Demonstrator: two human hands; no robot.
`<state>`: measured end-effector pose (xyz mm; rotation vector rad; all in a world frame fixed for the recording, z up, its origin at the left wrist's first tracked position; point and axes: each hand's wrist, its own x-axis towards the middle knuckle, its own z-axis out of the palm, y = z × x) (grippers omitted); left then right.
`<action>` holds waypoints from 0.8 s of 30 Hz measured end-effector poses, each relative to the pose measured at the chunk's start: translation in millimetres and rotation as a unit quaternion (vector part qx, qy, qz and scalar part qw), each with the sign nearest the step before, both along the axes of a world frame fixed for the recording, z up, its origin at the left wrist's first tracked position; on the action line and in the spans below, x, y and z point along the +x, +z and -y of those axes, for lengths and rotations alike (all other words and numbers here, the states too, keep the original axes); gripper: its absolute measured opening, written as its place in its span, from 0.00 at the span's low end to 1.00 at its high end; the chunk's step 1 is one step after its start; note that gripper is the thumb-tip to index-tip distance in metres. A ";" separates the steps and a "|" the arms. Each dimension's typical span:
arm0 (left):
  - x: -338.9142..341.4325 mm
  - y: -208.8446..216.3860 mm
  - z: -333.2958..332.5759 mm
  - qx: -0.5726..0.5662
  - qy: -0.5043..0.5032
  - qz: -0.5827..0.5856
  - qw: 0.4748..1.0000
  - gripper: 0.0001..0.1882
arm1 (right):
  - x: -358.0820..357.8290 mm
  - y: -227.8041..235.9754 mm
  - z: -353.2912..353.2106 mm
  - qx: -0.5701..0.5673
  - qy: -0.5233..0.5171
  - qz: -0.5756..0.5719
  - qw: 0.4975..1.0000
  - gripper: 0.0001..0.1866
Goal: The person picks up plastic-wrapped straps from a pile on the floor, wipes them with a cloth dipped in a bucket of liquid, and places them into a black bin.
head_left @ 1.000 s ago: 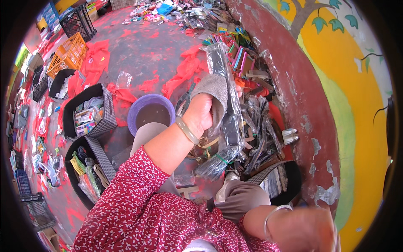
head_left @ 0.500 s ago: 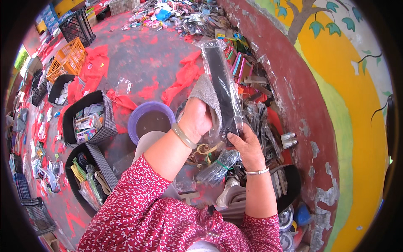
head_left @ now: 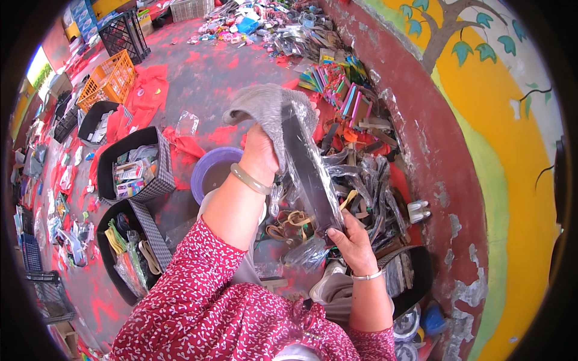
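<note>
A long, flat black item in clear plastic wrap [head_left: 307, 165] is held slanting in front of me. My left hand [head_left: 263, 150] is closed on a grey cloth [head_left: 256, 99], which lies over the upper end of the wrapped item. Part of the cloth is smeared by motion, and the left fingers are mostly hidden behind it. My right hand [head_left: 355, 243] pinches the lower end, thumb on top. Below that end lies a clear plastic bundle [head_left: 306, 253]. A purple basin [head_left: 197, 177] with murky water stands left of my left forearm.
Checked baskets [head_left: 165, 165] full of packets stand at the left, near an orange crate [head_left: 117, 72] and a black crate [head_left: 124, 36]. Wrapped strips and loose goods [head_left: 373, 180] heap along the peeling red wall [head_left: 415, 120]. Another black basket [head_left: 421, 277] sits beside my right forearm.
My left hand and the cloth have moved up and left, and the cloth now spreads over the item's upper end. My right hand still grips the lower end, which has dropped slightly.
</note>
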<state>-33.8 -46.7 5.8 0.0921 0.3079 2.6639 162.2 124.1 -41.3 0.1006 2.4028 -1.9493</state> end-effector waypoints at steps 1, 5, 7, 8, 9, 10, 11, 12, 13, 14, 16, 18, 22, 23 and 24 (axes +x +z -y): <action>1.5 -3.5 -1.0 -0.011 -0.010 0.000 1.000 0.16 | -0.9 0.0 0.5 -0.002 -0.005 0.016 1.000 0.15; 1.4 -9.3 -7.9 -0.037 -0.005 -0.020 0.999 0.14 | -6.5 5.0 5.0 0.009 -0.043 0.030 0.999 0.14; -1.2 -14.5 -12.3 -0.031 -0.001 -0.045 0.998 0.13 | -8.4 0.2 5.4 0.074 -0.049 0.000 0.996 0.14; -3.2 -16.6 -13.8 -0.050 0.008 -0.034 0.998 0.13 | -11.2 -2.9 7.6 0.082 -0.059 -0.039 0.994 0.13; -5.9 -18.3 -14.8 -0.068 0.017 -0.024 0.997 0.12 | -12.7 -1.0 9.2 0.096 -0.062 -0.042 0.993 0.13; -8.9 -20.0 -15.5 -0.086 0.026 -0.014 0.996 0.12 | -13.8 5.5 11.5 0.111 -0.065 -0.045 0.991 0.13; -12.4 -22.2 -15.4 -0.091 0.037 -0.022 0.995 0.12 | -14.8 9.0 12.1 0.126 -0.066 -0.047 0.989 0.13; -16.2 -24.3 -14.8 -0.097 0.047 -0.030 0.994 0.12 | -15.6 8.5 11.4 0.097 -0.069 -0.033 0.992 0.13; -18.7 -26.9 -13.4 -0.103 0.058 -0.038 0.992 0.12 | -16.2 7.9 10.8 0.068 -0.073 -0.018 0.995 0.14; -17.9 -23.5 -11.0 -0.075 0.050 -0.035 0.995 0.13 | -16.9 7.1 10.2 0.037 -0.076 -0.004 0.996 0.14; -15.5 -16.4 -5.2 -0.020 0.035 -0.027 0.999 0.16 | -20.2 17.0 8.1 -0.042 -0.070 0.040 0.996 0.15; -12.0 -11.9 -2.6 0.021 0.025 -0.038 0.999 0.20 | -22.4 18.0 1.6 -0.096 -0.057 0.091 0.990 0.17; -8.9 -10.5 0.1 0.028 0.032 -0.039 0.998 0.28 | -19.6 22.4 5.6 0.068 -0.108 0.020 0.992 0.19; -7.7 -8.0 -1.8 0.035 0.032 -0.034 0.998 0.29 | -18.3 22.1 5.4 0.111 -0.124 -0.017 0.986 0.18; -8.9 -10.1 -1.8 0.021 0.041 -0.053 0.998 0.28 | -16.8 20.5 5.1 0.155 -0.140 -0.054 0.977 0.18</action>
